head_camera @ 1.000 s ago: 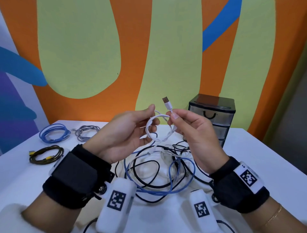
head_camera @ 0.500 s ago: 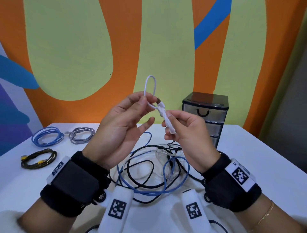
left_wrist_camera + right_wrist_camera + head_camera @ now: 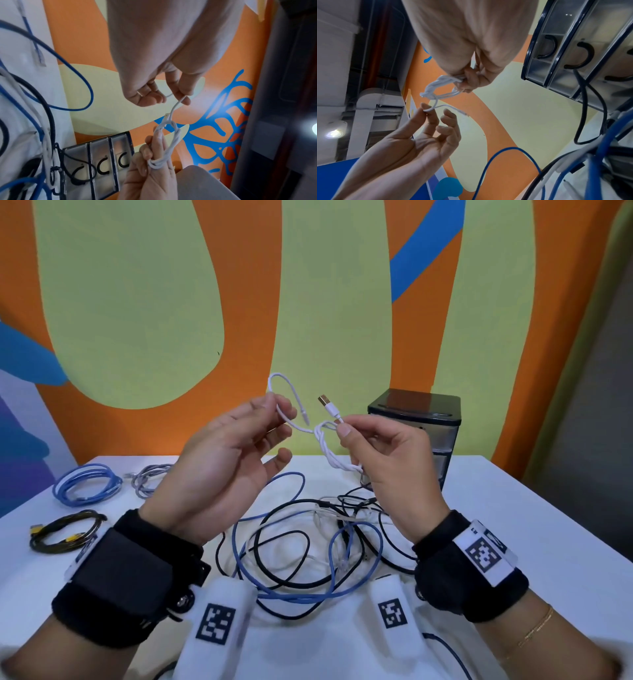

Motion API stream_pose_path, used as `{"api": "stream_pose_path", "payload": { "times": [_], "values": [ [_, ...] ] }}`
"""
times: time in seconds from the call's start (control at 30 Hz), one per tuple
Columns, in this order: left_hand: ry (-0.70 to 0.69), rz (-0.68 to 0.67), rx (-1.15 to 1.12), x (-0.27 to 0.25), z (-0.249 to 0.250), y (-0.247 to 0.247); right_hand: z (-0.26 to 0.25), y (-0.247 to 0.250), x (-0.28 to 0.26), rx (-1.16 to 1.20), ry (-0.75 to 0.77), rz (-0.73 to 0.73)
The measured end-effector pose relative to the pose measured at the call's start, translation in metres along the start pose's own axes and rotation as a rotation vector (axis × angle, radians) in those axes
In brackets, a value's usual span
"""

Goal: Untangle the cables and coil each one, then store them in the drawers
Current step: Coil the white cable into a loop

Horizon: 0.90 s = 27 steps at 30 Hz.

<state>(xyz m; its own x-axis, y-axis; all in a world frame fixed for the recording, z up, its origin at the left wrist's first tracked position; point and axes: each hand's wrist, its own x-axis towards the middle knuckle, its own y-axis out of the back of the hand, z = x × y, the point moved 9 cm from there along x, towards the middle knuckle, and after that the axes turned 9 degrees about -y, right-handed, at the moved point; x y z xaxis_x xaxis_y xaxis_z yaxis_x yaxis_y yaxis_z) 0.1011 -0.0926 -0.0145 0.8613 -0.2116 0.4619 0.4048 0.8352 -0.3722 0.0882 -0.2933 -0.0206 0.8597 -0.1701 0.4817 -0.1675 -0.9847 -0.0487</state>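
While you wrap the thin white USB cable [image 3: 327,451], both hands pinch it.
Your right hand [image 3: 383,453] anchors the coil; your left hand [image 3: 226,460] feeds the tail around it.

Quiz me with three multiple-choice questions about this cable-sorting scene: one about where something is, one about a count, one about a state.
1. Where do the finished coils lie?
A. the table's far left
B. inside a drawer
C. on the drawer unit

2. How many finished coils lie there?
A. one
B. three
C. five

3. What state is the white cable in?
A. lying flat on the table
B. held between both hands
C. plugged in

Answers: 1 A, the blue coil, grey coil and black coil rest there. 2 B, those three. 3 B, left hand and right hand hold the white cable.
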Motion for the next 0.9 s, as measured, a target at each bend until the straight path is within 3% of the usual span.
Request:
{"api": "stream_pose_path", "payload": {
  "times": [0.1,0.23,0.33,0.47,0.73,0.9],
  "values": [
    [-0.062,-0.037,0.017,-0.002,0.007,-0.006,0.000,0.001,0.000,-0.087,0.029,0.010],
    [-0.271,-0.222,0.479,-0.009,0.024,-0.024,-0.006,0.002,0.002,-0.254,0.128,0.028],
    [-0.257,-0.248,0.638,-0.009,0.015,-0.025,-0.010,-0.006,-0.001,-0.306,0.179,-0.014],
    [-0.220,-0.182,0.727,-0.008,0.009,-0.017,0.004,-0.022,-0.007,-0.104,0.022,-0.136],
    [-0.020,-0.090,0.610,-0.007,-0.002,-0.006,0.031,-0.033,-0.014,0.256,-0.308,-0.238],
    [-0.094,-0.082,0.790,-0.007,0.004,-0.004,0.033,-0.041,-0.019,0.274,-0.367,-0.309]
  ]
}}
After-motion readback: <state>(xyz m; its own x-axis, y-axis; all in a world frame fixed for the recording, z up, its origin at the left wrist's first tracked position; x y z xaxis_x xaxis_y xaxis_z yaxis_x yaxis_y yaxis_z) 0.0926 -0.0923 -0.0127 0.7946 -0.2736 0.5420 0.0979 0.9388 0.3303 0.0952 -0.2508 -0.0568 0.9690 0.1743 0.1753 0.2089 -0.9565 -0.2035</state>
